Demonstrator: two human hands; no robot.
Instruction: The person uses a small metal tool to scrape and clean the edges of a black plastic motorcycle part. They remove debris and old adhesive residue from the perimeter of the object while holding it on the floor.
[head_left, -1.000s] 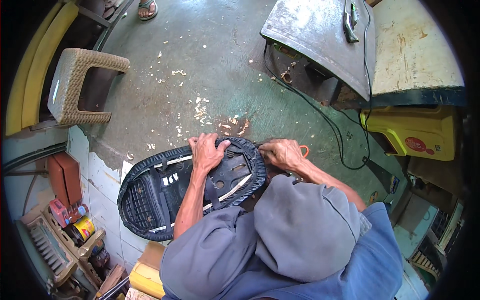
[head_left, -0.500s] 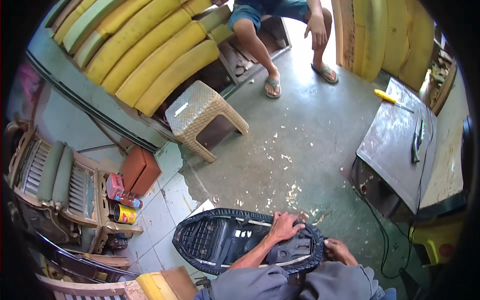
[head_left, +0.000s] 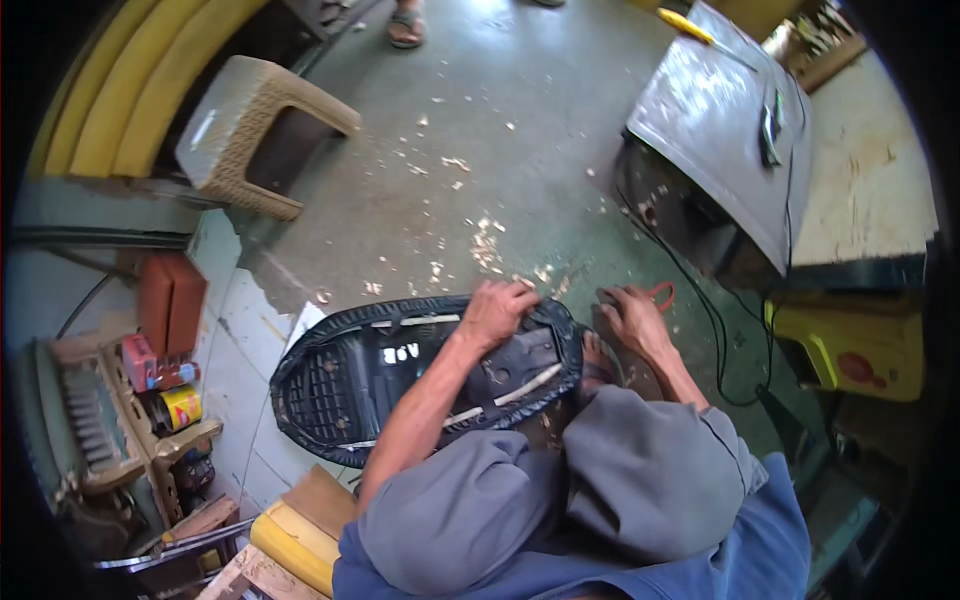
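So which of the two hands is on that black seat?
The left hand: it rests on the black seat, toward its right end. The right hand is off the seat, beyond that end, beside a red-orange loop.

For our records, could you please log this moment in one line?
left hand: on oval black plastic seat base | right hand: apart from seat base, near orange loop | pale scraps: on grey floor

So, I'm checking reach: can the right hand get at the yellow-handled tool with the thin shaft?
Probably not without leaning over: the yellow-handled tool lies at the far end of the shiny grey table, well beyond the right hand, though nothing covers it.
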